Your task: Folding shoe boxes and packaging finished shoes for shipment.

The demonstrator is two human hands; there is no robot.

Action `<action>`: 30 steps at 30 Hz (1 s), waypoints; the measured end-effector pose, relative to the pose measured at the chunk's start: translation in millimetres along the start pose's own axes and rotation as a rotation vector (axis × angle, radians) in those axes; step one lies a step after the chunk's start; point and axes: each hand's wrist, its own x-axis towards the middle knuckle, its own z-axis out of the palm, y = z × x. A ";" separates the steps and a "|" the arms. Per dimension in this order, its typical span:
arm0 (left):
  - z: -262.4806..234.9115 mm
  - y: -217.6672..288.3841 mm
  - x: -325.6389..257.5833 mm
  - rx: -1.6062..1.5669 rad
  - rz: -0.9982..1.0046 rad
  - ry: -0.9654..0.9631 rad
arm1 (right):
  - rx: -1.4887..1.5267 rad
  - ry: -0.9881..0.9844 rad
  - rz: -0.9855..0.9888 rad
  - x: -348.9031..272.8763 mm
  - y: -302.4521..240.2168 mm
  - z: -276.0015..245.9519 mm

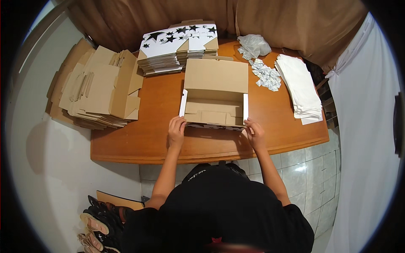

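A cardboard box stands on the wooden table in front of me, its lid flap raised at the far side. Its inside is plain brown; the side walls are white outside, and black stars show along the near face. My left hand pinches the near left corner, fingers closed on the wall's edge. At the near right corner, my right hand grips the box between thumb and fingers. Nothing lies inside the box that I can make out.
Flat brown cardboard is piled at the left, with a stack of star-printed folded boxes behind. To the right lie small white packets, a clear plastic bag and white paper sheets. Shoes stand at the lower left.
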 end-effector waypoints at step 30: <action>83.4 60.6 20.0 -0.082 -0.669 -0.135 | 0.201 0.183 0.756 27.2 63.2 -16.0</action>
